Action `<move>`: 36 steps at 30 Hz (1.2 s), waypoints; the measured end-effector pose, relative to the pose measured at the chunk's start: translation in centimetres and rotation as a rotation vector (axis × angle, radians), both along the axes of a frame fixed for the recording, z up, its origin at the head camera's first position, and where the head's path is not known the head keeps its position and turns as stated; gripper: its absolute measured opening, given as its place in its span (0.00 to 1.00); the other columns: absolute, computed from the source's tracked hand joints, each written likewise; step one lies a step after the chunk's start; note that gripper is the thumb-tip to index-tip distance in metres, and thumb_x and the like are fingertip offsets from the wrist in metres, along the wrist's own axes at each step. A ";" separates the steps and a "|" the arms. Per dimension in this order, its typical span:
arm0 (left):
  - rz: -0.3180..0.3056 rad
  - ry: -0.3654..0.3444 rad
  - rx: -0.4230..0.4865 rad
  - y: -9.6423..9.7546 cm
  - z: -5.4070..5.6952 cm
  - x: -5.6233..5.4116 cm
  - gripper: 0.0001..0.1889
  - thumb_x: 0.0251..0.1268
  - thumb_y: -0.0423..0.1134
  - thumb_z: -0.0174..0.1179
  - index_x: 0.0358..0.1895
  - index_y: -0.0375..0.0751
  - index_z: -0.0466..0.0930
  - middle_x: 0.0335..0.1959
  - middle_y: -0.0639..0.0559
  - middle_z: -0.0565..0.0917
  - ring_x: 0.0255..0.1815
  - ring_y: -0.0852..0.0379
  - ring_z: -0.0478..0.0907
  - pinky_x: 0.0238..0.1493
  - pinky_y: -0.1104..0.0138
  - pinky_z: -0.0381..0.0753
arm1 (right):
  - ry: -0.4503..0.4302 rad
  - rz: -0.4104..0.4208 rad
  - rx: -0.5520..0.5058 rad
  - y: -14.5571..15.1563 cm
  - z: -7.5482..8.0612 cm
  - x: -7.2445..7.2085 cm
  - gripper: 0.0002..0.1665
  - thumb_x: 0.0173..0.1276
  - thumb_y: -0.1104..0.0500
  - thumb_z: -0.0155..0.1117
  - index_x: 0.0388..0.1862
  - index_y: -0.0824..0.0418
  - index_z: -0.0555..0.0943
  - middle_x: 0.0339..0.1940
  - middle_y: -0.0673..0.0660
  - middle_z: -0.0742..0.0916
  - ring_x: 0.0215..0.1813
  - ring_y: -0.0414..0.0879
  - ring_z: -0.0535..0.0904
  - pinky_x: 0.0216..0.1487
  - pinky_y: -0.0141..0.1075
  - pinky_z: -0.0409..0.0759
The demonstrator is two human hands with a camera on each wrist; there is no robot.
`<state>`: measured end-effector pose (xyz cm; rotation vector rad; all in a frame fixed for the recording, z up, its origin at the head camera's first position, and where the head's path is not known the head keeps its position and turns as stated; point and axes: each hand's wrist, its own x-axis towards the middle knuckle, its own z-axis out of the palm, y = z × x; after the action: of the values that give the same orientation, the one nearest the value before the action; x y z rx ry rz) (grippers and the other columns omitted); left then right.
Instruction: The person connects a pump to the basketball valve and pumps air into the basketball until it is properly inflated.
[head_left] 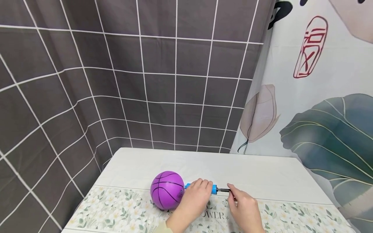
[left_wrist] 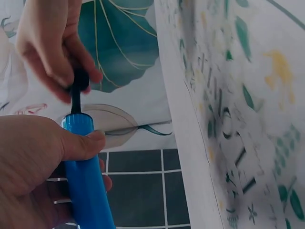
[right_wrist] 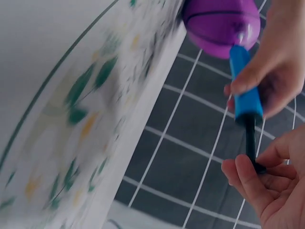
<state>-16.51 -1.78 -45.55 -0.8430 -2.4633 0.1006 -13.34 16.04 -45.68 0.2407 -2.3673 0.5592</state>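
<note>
A purple ball (head_left: 166, 190) with black lines, like a small basketball, sits on the table left of both hands. My left hand (head_left: 194, 198) grips the blue barrel of a hand pump (left_wrist: 88, 191), fingers wrapped round it. The pump's front end points at the ball's right side and meets it in the right wrist view, where a small shiny tip shows at the ball (right_wrist: 221, 28). A length of black rod (right_wrist: 250, 136) stands out of the barrel's rear. At its end, my right hand (head_left: 246, 208) holds the black handle (left_wrist: 80, 78) between fingers and thumb.
The white table (head_left: 140, 165) carries a band of floral print (head_left: 116, 207) with lettering along its front. Behind hangs a dark curtain (head_left: 160, 87) with white grid lines. A white cloth (head_left: 285, 126) with large painted leaves hangs at the right.
</note>
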 end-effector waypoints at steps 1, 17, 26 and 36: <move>-0.007 0.015 0.008 0.1 0.0 0.0 0.20 0.57 0.36 0.71 0.54 0.42 0.81 0.45 0.54 0.84 0.46 0.59 0.80 0.53 0.69 0.83 | 0.001 0.013 0.001 -0.4 0.0 -0.1 0.17 0.55 0.72 0.71 0.46 0.67 0.88 0.32 0.61 0.91 0.25 0.43 0.85 0.23 0.31 0.84; -0.016 -0.111 0.060 -1.7 0.5 -0.5 0.26 0.58 0.40 0.73 0.60 0.45 0.78 0.51 0.55 0.84 0.51 0.60 0.80 0.55 0.69 0.82 | 0.101 0.019 -0.003 2.7 1.0 -0.4 0.18 0.53 0.73 0.70 0.44 0.65 0.89 0.34 0.60 0.91 0.26 0.45 0.87 0.22 0.31 0.82; -0.016 -0.086 0.074 -1.9 0.7 -0.7 0.25 0.55 0.36 0.72 0.58 0.44 0.79 0.49 0.55 0.84 0.49 0.59 0.80 0.55 0.68 0.82 | 0.025 -0.063 -0.020 4.4 1.5 -0.1 0.17 0.55 0.72 0.69 0.45 0.66 0.89 0.32 0.62 0.91 0.26 0.48 0.87 0.20 0.37 0.82; 0.009 -0.048 0.014 -0.9 0.6 -0.4 0.23 0.56 0.39 0.73 0.57 0.42 0.81 0.48 0.53 0.85 0.49 0.57 0.81 0.55 0.66 0.83 | 0.048 0.002 0.001 1.3 0.6 -0.1 0.17 0.55 0.73 0.70 0.45 0.69 0.88 0.29 0.59 0.90 0.24 0.44 0.85 0.22 0.34 0.84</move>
<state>-16.94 -2.69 -44.98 -0.8378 -2.5101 0.0664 -13.46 17.33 -45.10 0.2541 -2.3209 0.5473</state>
